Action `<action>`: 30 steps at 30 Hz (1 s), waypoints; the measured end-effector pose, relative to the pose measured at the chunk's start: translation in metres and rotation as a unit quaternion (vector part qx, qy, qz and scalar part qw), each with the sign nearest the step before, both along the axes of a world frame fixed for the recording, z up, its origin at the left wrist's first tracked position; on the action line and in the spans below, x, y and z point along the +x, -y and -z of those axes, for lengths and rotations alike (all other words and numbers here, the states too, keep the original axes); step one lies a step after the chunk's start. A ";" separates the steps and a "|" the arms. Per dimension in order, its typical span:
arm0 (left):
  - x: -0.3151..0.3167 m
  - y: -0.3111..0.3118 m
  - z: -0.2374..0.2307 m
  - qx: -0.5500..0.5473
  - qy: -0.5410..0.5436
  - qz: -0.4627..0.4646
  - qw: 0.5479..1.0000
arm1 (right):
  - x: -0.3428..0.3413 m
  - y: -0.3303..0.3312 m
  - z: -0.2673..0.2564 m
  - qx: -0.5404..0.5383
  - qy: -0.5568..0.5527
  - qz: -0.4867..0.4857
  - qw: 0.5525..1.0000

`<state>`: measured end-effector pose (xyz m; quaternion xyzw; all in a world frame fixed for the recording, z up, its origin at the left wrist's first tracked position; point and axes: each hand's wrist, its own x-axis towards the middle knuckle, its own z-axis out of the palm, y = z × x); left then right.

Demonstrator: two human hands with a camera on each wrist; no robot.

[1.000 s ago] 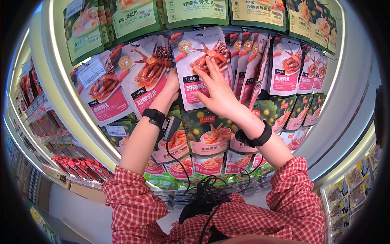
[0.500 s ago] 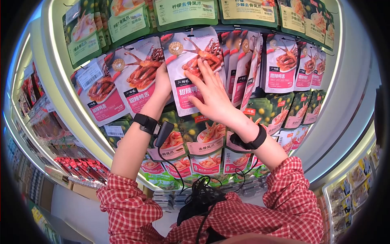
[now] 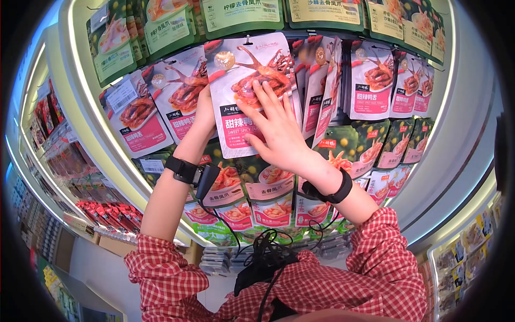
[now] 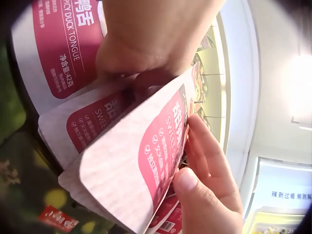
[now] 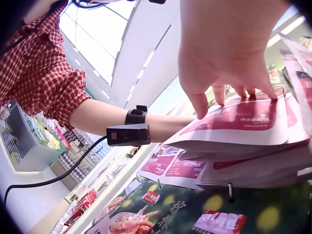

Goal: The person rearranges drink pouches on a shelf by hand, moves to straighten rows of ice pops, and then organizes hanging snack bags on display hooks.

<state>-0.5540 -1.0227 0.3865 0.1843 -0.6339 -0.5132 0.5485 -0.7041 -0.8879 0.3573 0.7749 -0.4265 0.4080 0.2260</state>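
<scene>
A white and pink duck tongue packet [image 3: 228, 91] hangs at the front of its row, its lower end tilted out toward me. My right hand [image 3: 276, 131] lies over its front, fingers spread and fingertips touching the printed face. At the packet's left edge, my left hand [image 3: 205, 112] reaches in behind it, its fingers mostly hidden. In the left wrist view, the left hand [image 4: 151, 44] goes in between this front packet [image 4: 156, 151] and others behind it. Right-hand fingertips press on the packet [image 5: 253, 117] in the right wrist view; I cannot tell how the left fingers hold it.
Matching packets hang to the left [image 3: 137, 115] and right [image 3: 373, 86]. Green packets [image 3: 241, 13] fill the row above, and dark green chicken feet packets [image 3: 271, 177] hang below. A lit curved shelf frame [image 3: 80, 91] borders the left. Cables [image 3: 268, 239] run in front of my chest.
The front packet has shifted left and toward me, looking larger, and now overlaps more of its left neighbour. Both hands moved left with it. The right hand stays on its face.
</scene>
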 end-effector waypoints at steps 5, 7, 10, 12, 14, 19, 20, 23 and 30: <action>0.015 -0.013 -0.005 0.046 0.071 -0.057 0.995 | -0.014 -0.025 0.001 -0.010 0.036 -0.106 0.994; 0.028 -0.019 0.000 0.034 0.040 -0.057 0.997 | -0.032 -0.046 -0.003 -0.089 0.034 -0.095 0.991; 0.033 -0.068 -0.009 -0.058 0.004 -0.164 0.985 | -0.070 -0.050 -0.011 -0.201 0.071 -0.010 0.977; 0.028 -0.083 -0.008 -0.143 -0.035 -0.198 0.969 | -0.092 -0.035 -0.021 -0.226 0.097 0.036 0.969; 0.016 -0.093 -0.009 -0.190 -0.050 -0.191 0.962 | -0.110 -0.017 -0.028 -0.209 0.096 0.096 0.968; -0.008 -0.126 0.000 -0.258 -0.050 -0.185 0.947 | -0.108 0.017 -0.026 -0.139 0.056 0.174 0.973; -0.010 -0.128 0.006 -0.270 -0.041 -0.181 0.945 | -0.105 0.022 -0.025 -0.128 0.055 0.197 0.970; -0.010 -0.138 0.025 -0.267 -0.007 -0.173 0.948 | -0.104 0.036 -0.019 -0.112 0.043 0.238 0.964; 0.045 -0.157 0.071 -0.194 0.002 -0.223 0.955 | -0.110 0.049 -0.008 -0.121 0.013 0.274 0.954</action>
